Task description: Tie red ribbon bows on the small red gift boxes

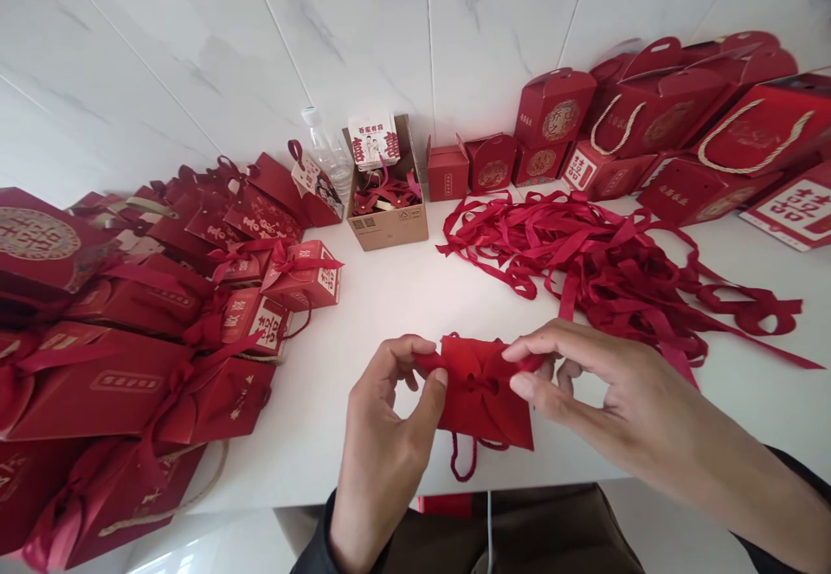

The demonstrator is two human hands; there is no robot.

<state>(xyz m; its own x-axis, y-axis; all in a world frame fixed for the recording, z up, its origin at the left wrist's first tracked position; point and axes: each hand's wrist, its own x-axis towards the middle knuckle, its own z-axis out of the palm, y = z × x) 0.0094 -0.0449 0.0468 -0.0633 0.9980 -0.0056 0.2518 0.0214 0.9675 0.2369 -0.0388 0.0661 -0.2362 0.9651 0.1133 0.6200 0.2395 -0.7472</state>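
A small red gift box (497,418) lies on the white table near its front edge, with a dark red cord handle (463,468) sticking out on the near side. A red ribbon (481,383) passes through the holes in its top and crosses in the middle. My left hand (388,435) pinches one part of this ribbon between thumb and fingers, at the box's left side. Opposite it, my right hand (620,396) pinches the ribbon's other part at the upper right corner. The fingers partly hide the ribbon's ends.
A tangled heap of red ribbons (584,254) spreads behind the right hand. Ribbon-tied boxes (117,375) crowd the left side. At the back stand a cardboard box (389,226), a clear bottle (330,154) and red boxes and bags (668,119) along the wall.
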